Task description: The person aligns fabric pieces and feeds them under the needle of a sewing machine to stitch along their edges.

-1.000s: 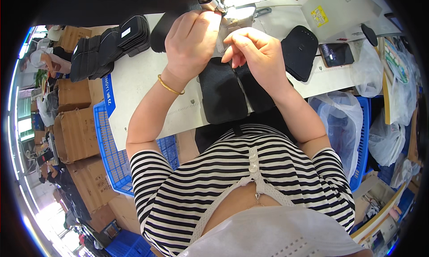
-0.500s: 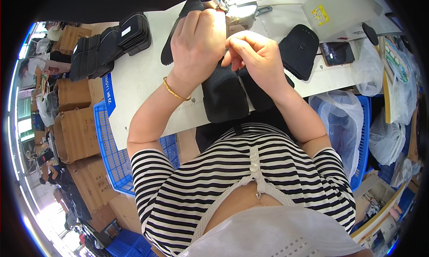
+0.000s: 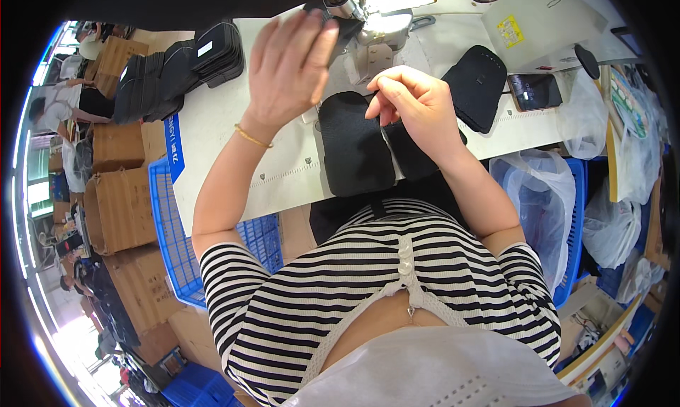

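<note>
My left hand (image 3: 292,71), slightly blurred, is raised left of the sewing machine head (image 3: 347,5) with its fingers stretched out. Beside its fingertips is a dark fabric piece (image 3: 346,35) close to the needle area; whether they touch it I cannot tell. My right hand (image 3: 416,110) is closed in a pinch over the table's front part, and anything between its fingertips is too small to make out. Below the hands two rounded black fabric pads lie side by side, a left pad (image 3: 356,148) and a right pad (image 3: 411,152) partly covered by my right hand.
Stacked black pads (image 3: 216,56) lie at the table's left. Another black pad pile (image 3: 476,88) and a phone (image 3: 535,92) are on the right. Blue baskets (image 3: 164,230) flank me, the right one lined with a plastic bag (image 3: 535,187). Cardboard boxes (image 3: 124,209) stand far left.
My left hand has moved left, away from the needle area and from my right hand, and its fingers have straightened. My right hand has shifted slightly nearer to me, still pinched.
</note>
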A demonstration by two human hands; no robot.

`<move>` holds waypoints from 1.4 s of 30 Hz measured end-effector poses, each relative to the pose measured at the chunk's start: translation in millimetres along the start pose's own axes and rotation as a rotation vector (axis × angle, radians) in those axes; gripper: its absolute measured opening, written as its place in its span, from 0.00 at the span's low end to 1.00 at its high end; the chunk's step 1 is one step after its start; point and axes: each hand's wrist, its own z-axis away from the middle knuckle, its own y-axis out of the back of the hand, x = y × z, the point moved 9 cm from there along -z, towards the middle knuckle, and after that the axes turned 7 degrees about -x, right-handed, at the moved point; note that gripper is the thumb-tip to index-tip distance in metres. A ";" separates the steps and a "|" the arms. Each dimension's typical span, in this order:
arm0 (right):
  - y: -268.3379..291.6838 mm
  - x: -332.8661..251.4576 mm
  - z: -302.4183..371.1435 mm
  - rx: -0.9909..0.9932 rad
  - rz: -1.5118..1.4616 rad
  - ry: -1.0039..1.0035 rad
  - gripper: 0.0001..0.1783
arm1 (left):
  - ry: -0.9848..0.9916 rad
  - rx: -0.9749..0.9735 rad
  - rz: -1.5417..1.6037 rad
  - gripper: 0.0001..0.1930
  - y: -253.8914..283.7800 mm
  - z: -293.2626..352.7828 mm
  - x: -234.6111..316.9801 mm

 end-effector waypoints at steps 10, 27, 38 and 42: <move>-10.4 -13.1 1.9 0.093 0.127 0.168 0.09 | 0.054 -0.059 0.147 0.18 37.4 -23.5 29.7; -7.5 -31.2 1.3 0.150 0.169 0.299 0.10 | 0.026 -0.068 0.101 0.18 36.0 -29.8 51.1; -6.1 -31.8 -11.8 0.132 0.077 0.220 0.12 | 0.037 -0.004 0.068 0.13 16.2 -37.2 32.4; -3.4 -28.4 -15.4 0.117 0.113 0.214 0.12 | 0.047 -0.013 0.080 0.12 12.4 -38.3 30.7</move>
